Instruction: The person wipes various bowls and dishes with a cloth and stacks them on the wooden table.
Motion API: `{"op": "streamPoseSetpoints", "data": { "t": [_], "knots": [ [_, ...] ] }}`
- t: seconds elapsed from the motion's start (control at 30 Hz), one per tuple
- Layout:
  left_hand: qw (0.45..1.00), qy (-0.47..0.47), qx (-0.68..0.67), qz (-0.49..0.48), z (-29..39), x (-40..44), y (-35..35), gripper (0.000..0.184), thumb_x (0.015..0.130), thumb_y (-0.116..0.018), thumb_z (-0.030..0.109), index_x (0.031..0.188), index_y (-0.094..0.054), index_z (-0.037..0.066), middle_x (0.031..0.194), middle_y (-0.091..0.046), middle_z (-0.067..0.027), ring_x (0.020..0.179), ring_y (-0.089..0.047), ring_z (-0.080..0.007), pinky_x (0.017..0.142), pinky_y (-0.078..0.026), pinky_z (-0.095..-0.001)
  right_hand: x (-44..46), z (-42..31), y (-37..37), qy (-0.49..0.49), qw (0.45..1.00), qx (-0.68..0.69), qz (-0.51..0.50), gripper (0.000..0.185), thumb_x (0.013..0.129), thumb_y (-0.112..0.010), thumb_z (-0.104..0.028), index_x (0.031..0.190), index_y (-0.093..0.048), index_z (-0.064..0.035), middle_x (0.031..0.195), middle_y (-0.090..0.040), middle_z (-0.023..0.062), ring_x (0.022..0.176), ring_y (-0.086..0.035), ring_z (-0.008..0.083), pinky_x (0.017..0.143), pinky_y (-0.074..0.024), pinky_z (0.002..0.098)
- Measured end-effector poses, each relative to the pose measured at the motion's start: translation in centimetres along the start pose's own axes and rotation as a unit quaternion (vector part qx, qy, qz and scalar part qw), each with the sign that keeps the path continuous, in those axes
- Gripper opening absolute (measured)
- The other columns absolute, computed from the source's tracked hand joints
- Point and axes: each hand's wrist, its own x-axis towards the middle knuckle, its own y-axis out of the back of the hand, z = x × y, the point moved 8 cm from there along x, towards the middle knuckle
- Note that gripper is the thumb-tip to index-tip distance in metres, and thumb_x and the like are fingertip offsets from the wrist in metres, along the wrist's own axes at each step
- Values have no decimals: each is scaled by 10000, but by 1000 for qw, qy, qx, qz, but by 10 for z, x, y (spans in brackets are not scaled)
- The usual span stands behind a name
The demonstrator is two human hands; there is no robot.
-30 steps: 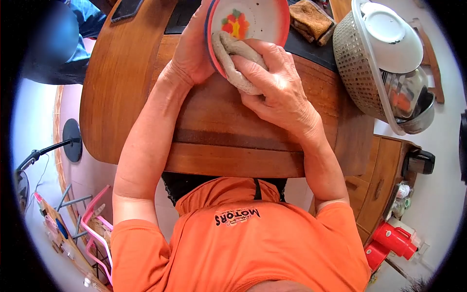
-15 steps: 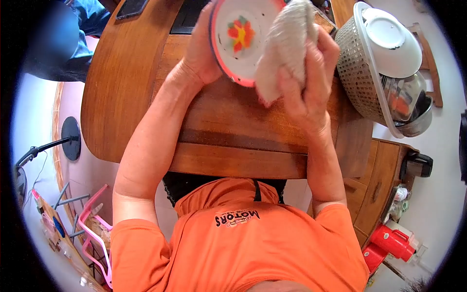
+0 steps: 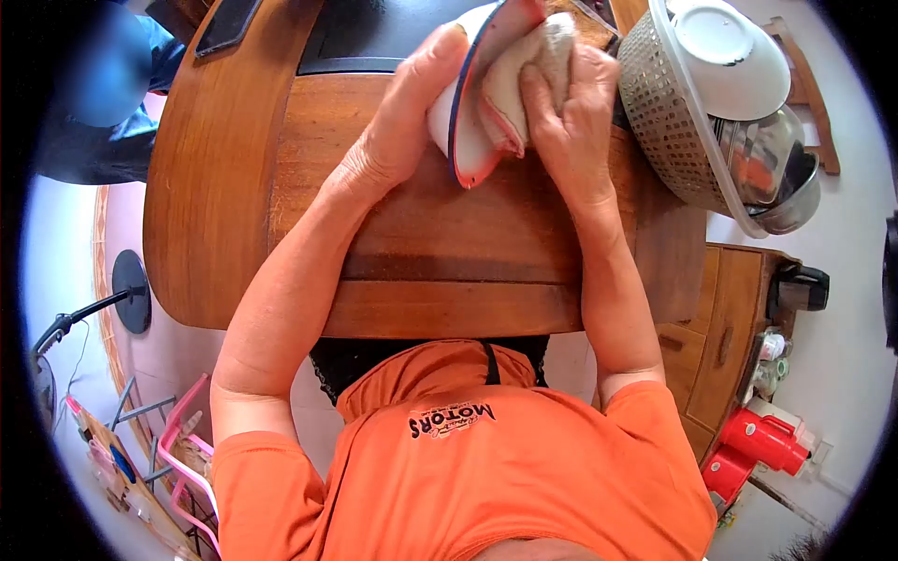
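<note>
A white enamel plate [image 3: 472, 154] with a dark blue edge and red inner rim is held up on its side above the table. My left hand [image 3: 416, 107] grips it from its outer side, fingers partly hidden behind it. My right hand [image 3: 575, 122] is closed around a bunched whitish cloth [image 3: 519, 79] with a reddish edge. The cloth presses against the plate's inner face and covers most of it. The plate's top runs out of view.
The wooden table [image 3: 430, 243] has a dark inset panel [image 3: 374, 33] and a phone-like black slab [image 3: 224, 26]. At right, a plastic basket [image 3: 669, 122] holds a white bowl [image 3: 730, 61] and other dishes. A person's blue-clad leg [image 3: 131, 140] is at upper left.
The plate has turned so its inner face points toward the right hand, hiding the flower. The cloth has moved inside it. The view has shifted slightly.
</note>
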Motion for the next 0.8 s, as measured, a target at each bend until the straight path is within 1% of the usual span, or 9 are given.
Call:
{"op": "streamPoseSetpoints", "data": {
  "t": [0.07,0.13,0.2,0.27,0.3,0.57,0.67,0.73,0.8],
  "knots": [
    [999,13,-46,19,-8,2,6,673,1035,-416,586,1389,-541,28,1325,-618,-106,1167,-593,-197,1033,-480,-389,-6,13,-18,-99,992,31,-77,567,914,-702,-319,1318,-533,41,1144,-535,255,1054,-549,380,938,-472,461],
    [987,-102,115,42,15,-1,6,730,1009,-414,647,1415,-514,49,1360,-595,-99,1206,-569,-201,1050,-463,-388,-11,23,-35,-162,973,100,-132,604,895,-730,-409,1260,-563,42,1120,-598,250,1049,-616,391,931,-501,457],
    [993,-66,85,40,8,1,14,770,997,-389,686,1440,-486,64,1396,-570,-92,1230,-554,-210,1066,-446,-391,-14,24,-37,-201,955,165,-145,627,879,-757,-447,1232,-582,41,1110,-656,225,1011,-679,341,903,-529,425],
    [989,-107,76,73,16,-2,15,798,990,-372,705,1447,-482,60,1400,-565,-91,1232,-551,-217,1077,-433,-394,-17,19,-43,-235,905,305,-181,610,886,-755,-471,1200,-603,29,1117,-679,190,971,-692,272,859,-547,394],
    [986,-120,89,72,18,-2,17,815,985,-357,720,1448,-484,61,1398,-564,-85,1244,-541,-215,1088,-422,-397,-19,17,-44,-252,895,313,-194,618,885,-764,-463,1216,-587,28,1130,-682,159,977,-676,199,850,-549,359],
    [992,-79,39,92,17,4,27,828,990,-329,720,1462,-465,53,1425,-542,-101,1272,-526,-236,1107,-410,-409,-23,7,-50,-238,870,384,-197,723,845,-831,-348,1329,-460,39,1149,-669,159,1014,-664,190,861,-557,327],
    [996,-35,-20,81,14,6,24,833,992,-318,720,1467,-458,50,1435,-533,-107,1282,-521,-244,1115,-406,-414,-22,17,-48,-225,882,381,-161,767,826,-848,-285,1368,-406,30,1156,-665,172,1034,-665,217,886,-552,349],
    [996,-9,-55,67,12,6,20,837,993,-311,720,1470,-453,47,1442,-528,-111,1289,-518,-249,1119,-403,-417,-13,18,-32,-158,947,251,-119,767,830,-841,-252,1380,-381,22,1173,-651,183,1062,-657,240,915,-541,375],
    [995,14,-85,53,9,5,16,840,994,-304,720,1474,-449,45,1448,-522,-115,1296,-514,-254,1124,-400,-420,-10,17,-25,-145,955,238,-102,745,828,-837,-222,1373,-390,20,1187,-635,185,1090,-643,257,931,-532,392]
  ]
}}
